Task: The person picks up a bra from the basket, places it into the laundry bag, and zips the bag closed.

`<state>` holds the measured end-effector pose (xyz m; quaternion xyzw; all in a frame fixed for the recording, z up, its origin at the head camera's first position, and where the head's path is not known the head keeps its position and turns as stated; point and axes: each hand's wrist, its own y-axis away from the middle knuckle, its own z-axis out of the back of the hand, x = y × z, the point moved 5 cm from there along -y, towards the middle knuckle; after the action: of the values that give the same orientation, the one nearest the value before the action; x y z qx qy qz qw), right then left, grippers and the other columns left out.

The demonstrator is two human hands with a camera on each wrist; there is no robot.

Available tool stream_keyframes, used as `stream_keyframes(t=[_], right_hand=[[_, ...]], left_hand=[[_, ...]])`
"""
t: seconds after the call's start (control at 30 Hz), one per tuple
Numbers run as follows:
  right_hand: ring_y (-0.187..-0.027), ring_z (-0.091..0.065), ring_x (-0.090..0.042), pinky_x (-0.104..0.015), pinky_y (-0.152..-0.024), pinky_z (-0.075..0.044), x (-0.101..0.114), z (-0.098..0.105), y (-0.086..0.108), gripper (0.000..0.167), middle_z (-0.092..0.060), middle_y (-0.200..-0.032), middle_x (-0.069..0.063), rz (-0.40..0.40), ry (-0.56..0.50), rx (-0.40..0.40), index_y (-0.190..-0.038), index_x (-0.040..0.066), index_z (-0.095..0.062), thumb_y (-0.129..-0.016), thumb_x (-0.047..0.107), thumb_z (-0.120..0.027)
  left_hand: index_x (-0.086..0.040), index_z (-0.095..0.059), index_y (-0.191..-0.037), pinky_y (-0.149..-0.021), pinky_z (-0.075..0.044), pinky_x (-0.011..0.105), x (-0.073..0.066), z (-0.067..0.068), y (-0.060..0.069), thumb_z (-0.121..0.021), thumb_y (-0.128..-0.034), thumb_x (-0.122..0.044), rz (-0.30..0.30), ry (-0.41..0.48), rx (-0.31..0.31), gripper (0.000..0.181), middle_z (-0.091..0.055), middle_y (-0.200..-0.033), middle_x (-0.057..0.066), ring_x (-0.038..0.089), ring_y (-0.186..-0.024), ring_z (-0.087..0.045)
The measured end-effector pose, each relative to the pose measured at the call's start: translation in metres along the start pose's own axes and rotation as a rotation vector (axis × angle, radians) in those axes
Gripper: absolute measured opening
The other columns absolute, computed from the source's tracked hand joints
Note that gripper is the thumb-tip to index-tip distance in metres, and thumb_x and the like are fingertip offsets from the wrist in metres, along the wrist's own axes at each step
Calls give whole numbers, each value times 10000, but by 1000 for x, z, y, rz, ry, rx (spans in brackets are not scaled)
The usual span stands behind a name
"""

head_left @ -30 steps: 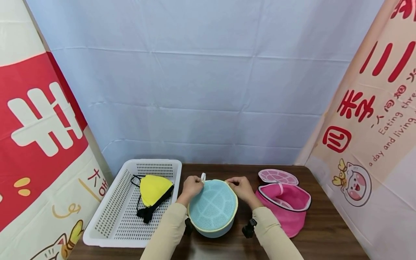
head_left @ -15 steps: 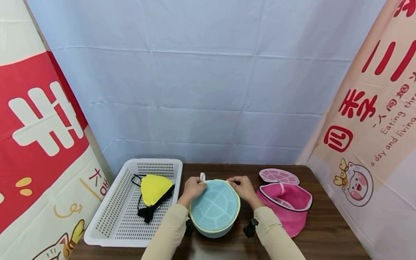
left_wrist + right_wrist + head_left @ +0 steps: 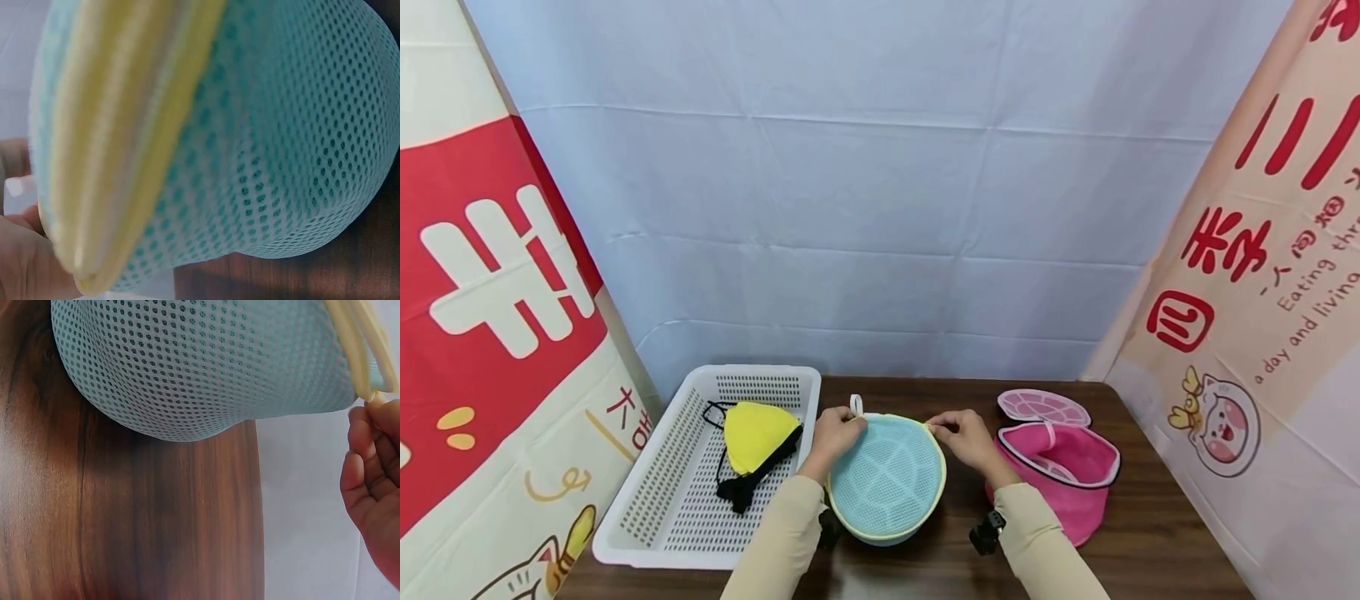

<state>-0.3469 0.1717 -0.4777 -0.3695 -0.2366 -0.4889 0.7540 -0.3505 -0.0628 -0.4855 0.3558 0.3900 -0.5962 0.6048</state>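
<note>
A round light-blue mesh laundry bag (image 3: 887,475) with yellow zipper trim stands on the table between my hands, its lid lying over the top. My left hand (image 3: 835,435) grips the far left of its rim beside a white loop (image 3: 856,405). At the far right of the rim, my right hand (image 3: 964,437) pinches the yellow zipper edge between thumb and finger; whether a zipper pull is in that pinch is too small to tell. The right wrist view shows the bag's mesh side (image 3: 206,362) and the pinching fingertips. In the left wrist view, yellow zipper trim (image 3: 125,125) fills the near side.
On the left, a white plastic basket (image 3: 647,554) holds a yellow bra (image 3: 756,437) with black straps and band. A pink mesh laundry bag (image 3: 1067,500) with its lid folded back stands at the right on the dark wooden table (image 3: 1157,533). Cloth curtains (image 3: 865,208) hang behind.
The blue laundry bag and my left hand have shifted slightly left. My right hand stays at the rim's far right, its forearm swung a little outward.
</note>
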Motion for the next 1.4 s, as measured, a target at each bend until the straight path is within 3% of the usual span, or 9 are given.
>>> stream_keyframes(t=[0.13,0.27,0.33,0.4,0.5,0.77,1.03,1.4], right_hand=[[-859,-615,-181,-355,-748,-465,3,2,1,69,-683,-838,10,13,30,-5,-858,79,-731,-837,57,-668],[-840,-615,-182,-353,-728,-468,3,4,5,62,-682,-828,6,9,47,-21,-850,77,-729,-829,53,-675],[-832,-614,-174,-342,-722,-466,1,5,7,57,-682,-819,12,-4,53,-37,-841,81,-729,-824,53,-683],[-828,-615,-172,-341,-724,-462,0,6,8,52,-683,-812,9,-11,52,-54,-833,83,-731,-820,54,-690],[-828,-615,-166,-341,-732,-458,-3,7,10,49,-683,-809,13,-22,48,-72,-827,91,-731,-821,60,-693],[-832,-608,-172,-351,-731,-455,-4,7,13,50,-678,-814,13,-53,76,-104,-826,96,-723,-822,60,-688],[-808,-602,-172,-356,-729,-454,-4,7,19,54,-674,-810,6,-69,60,-147,-832,57,-714,-843,94,-677],[-717,-577,-142,-315,-644,-451,-3,3,27,86,-659,-771,32,-37,95,-211,-816,62,-706,-839,143,-687]], left_hand=[[-147,-344,-574,-493,-242,289,3,0,3,-529,-841,-127,45,44,-20,325,-259,-504,-13,140,-482,-184],[-112,-415,-646,-536,-307,316,8,0,5,-515,-868,-153,114,78,-41,247,-372,-578,31,172,-531,-299],[-57,-517,-747,-606,-370,347,11,0,5,-506,-877,-156,153,122,-50,165,-504,-711,82,207,-631,-415],[9,-589,-917,-719,-419,400,14,0,6,-497,-880,-153,191,167,-55,191,-581,-915,154,262,-800,-503],[54,-573,-1133,-876,-398,486,19,-2,7,-494,-877,-138,234,234,-56,330,-554,-1154,211,323,-1034,-499],[32,-573,-945,-811,-410,456,21,-6,11,-496,-856,-132,255,248,-75,201,-556,-956,171,283,-882,-484],[120,-552,-1101,-901,-381,481,23,-4,15,-423,-920,-139,314,295,-146,341,-531,-1091,246,336,-1008,-482],[141,-413,-1263,-975,-311,501,26,-1,19,-381,-927,-106,293,373,-242,418,-443,-1226,300,403,-1140,-411]])
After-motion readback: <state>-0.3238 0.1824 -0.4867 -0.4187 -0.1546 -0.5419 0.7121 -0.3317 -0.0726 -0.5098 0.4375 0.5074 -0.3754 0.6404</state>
